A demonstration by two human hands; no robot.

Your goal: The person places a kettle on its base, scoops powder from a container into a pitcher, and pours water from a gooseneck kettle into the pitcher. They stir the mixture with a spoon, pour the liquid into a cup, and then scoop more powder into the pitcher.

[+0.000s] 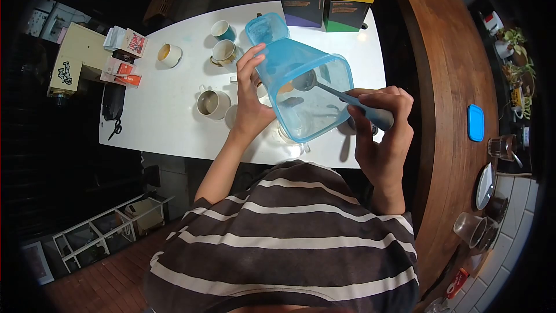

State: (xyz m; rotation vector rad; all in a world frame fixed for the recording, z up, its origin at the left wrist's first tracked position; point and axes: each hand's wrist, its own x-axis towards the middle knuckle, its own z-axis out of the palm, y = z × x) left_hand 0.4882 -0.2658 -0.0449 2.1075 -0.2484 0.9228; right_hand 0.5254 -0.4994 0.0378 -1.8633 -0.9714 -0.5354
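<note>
My left hand (pixel 253 95) is wrapped round the side of a translucent blue container (pixel 296 58), which is tilted above the white table with its open mouth towards me. A spoon (pixel 333 91) with a grey-blue handle is gripped in my right hand (pixel 382 122). Its bowl reaches inside the container, near the inner wall. Just beyond lies a smaller blue piece (pixel 267 28), perhaps a lid or tub. A grey mug (pixel 212 104) stands left of my left hand. Glassware beneath the container is partly hidden.
The white table (pixel 150 122) also holds a yellow-rimmed cup (pixel 169 55), a teal cup (pixel 222 30) and a brown-white mug (pixel 225 52). Dark boxes (pixel 303 10) stand at the back. On the wooden counter (pixel 457 110) at right lies a blue lid (pixel 475 123).
</note>
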